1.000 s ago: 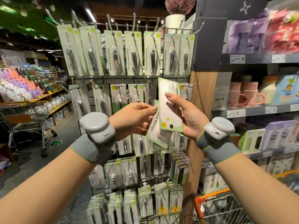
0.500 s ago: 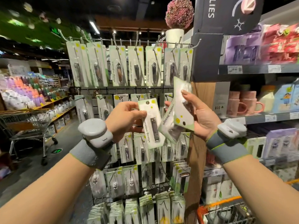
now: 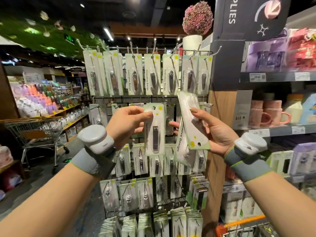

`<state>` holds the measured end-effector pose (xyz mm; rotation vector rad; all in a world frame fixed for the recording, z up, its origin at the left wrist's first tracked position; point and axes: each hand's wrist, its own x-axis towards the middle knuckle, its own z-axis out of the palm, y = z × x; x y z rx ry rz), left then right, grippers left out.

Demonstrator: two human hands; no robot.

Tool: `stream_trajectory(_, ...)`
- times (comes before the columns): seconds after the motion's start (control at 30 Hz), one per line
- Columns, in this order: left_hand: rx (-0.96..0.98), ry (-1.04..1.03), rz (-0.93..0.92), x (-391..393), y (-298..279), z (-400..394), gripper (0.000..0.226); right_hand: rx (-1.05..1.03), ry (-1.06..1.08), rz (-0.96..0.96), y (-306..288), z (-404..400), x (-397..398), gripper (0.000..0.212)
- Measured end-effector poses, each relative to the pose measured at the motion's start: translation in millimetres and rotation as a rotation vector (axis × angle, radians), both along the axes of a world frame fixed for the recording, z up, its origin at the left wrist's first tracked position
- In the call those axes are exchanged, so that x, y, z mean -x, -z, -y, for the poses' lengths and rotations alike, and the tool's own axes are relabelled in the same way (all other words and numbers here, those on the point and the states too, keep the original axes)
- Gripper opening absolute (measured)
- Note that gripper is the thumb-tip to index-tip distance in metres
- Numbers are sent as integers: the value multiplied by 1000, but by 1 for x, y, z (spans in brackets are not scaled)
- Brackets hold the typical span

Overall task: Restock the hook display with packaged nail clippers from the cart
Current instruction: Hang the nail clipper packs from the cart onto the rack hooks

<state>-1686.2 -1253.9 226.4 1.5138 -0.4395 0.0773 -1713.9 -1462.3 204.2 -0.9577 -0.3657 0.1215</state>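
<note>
Hanging upright in front of the second hook row, a single nail clipper card (image 3: 154, 129) is pinched at its top corner by the left hand (image 3: 127, 124), long axis vertical, hole end up. I judge the hanging step is in hand; next the hole must meet a hook tip. The right hand (image 3: 216, 132) grips spare cards (image 3: 192, 124), tilted, hole ends down.

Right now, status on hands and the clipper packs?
Left hand pinches one clipper pack upright, by its top, in front of the hook rack. Right hand holds spare packs, tilted. Nothing blocking.
</note>
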Motion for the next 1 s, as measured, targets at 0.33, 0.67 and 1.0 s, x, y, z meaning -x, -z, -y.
stream_trajectory(0.33,-350,-313,249,-16,37,-45,19,190,254,-54,25,-6,-2,8)
stream_trajectory(0.67,-490,-233,217,-32,70,-68,14,272,264,-71,50,-42,-16,9)
stream_trajectory(1.0,-861,-270,445,-47,85,-45,7,232,289,-71,51,-64,-24,9)
